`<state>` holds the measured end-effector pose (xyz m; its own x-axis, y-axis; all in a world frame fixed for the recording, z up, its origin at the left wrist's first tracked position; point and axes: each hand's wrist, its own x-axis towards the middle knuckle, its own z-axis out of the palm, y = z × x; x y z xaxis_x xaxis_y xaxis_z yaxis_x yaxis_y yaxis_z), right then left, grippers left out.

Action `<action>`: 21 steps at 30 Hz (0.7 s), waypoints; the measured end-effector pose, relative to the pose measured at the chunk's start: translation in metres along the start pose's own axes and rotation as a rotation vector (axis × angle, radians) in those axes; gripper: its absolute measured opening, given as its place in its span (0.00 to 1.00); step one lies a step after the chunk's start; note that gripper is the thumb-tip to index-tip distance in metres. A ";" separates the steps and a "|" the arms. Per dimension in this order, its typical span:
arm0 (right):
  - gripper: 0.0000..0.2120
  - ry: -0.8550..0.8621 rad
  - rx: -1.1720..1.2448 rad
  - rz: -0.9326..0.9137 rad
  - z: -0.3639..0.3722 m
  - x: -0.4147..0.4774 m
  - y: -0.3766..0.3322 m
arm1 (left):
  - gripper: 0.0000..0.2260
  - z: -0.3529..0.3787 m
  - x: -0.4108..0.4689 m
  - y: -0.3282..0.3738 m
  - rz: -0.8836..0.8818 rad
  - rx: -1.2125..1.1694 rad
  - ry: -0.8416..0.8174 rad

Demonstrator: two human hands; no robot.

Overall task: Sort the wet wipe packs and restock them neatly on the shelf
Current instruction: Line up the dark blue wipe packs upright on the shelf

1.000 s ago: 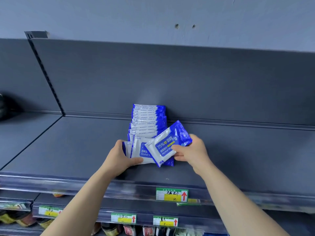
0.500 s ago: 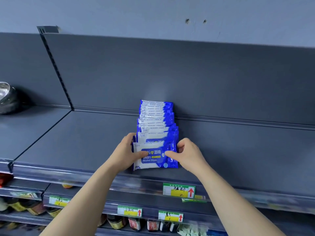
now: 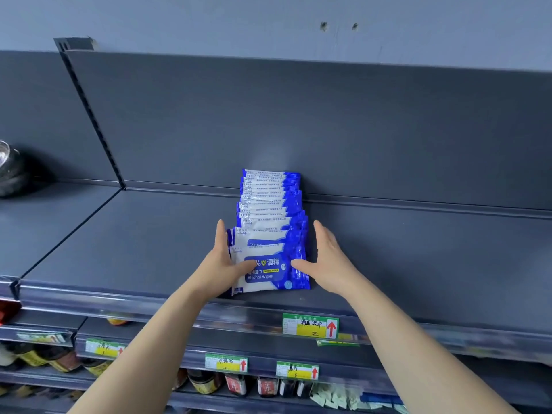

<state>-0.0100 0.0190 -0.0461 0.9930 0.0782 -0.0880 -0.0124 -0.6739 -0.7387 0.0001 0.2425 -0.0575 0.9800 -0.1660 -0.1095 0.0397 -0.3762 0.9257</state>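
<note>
A row of several blue-and-white wet wipe packs stands one behind another on the dark grey shelf, running from the back panel toward the front. The front pack faces me and reads "Alcohol Wipes". My left hand lies flat against the left side of the row, fingers straight, thumb across the front pack's face. My right hand lies flat against the right side, fingers straight, thumb touching the front pack's right edge. The row sits squeezed between both palms.
A price tag with a red arrow hangs on the shelf's front rail below the packs. A metal pot sits on the neighbouring shelf at far left. Lower shelves hold jars and more price tags. A slotted upright divides the shelf bays.
One second ago my right hand held a single pack, tilted, in front of the row. It stood that pack at the front, and both hands have opened flat against the row's sides.
</note>
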 end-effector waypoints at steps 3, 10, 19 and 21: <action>0.37 -0.110 0.071 -0.034 0.009 0.001 -0.002 | 0.43 0.001 -0.002 -0.003 0.025 -0.013 -0.057; 0.34 -0.010 0.122 -0.052 0.010 0.002 0.000 | 0.37 -0.004 0.004 -0.002 0.059 0.015 -0.090; 0.24 0.120 -0.046 0.018 0.016 -0.015 -0.005 | 0.38 -0.005 -0.003 -0.005 0.146 0.318 0.038; 0.25 0.170 -0.155 0.028 0.014 -0.025 -0.012 | 0.34 -0.005 -0.004 -0.003 0.211 0.407 0.092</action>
<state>-0.0361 0.0357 -0.0444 0.9982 -0.0579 0.0163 -0.0350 -0.7800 -0.6248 -0.0027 0.2489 -0.0579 0.9724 -0.2028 0.1157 -0.2242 -0.6728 0.7050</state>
